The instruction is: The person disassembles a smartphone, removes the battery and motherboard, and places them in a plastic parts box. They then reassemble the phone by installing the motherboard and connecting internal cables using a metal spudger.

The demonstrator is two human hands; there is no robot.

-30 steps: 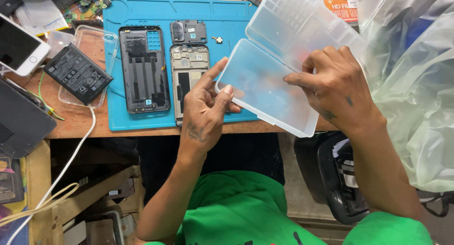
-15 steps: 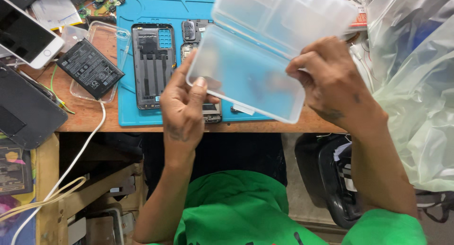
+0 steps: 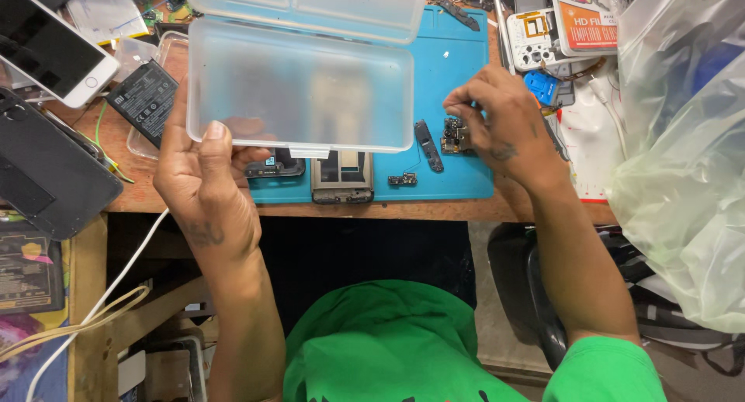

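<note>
My left hand (image 3: 206,181) grips the near left corner of an open translucent plastic box (image 3: 299,88), holding it level above the blue work mat (image 3: 458,68). The box's hinged lid (image 3: 310,2) stands open on the far side. My right hand (image 3: 500,123) is off the box and rests on the mat's right part, its fingertips pinching a small dark circuit board (image 3: 452,136). Below the box, a phone frame (image 3: 342,181) and another dark phone part (image 3: 273,168) stick out. A narrow dark strip part (image 3: 427,146) and a tiny board (image 3: 402,180) lie on the mat beside my right hand.
A white phone (image 3: 50,49), a black phone battery (image 3: 140,99) in a clear tray and a dark flat device (image 3: 46,173) lie at the left. A large clear plastic bag (image 3: 683,161) fills the right. Boxes and small parts crowd the far right of the wooden table (image 3: 372,210). A white cable (image 3: 101,293) hangs down.
The box has swung from tilted at the right to level over the mat's left. My right hand let go of it and dropped to the small circuit board.
</note>
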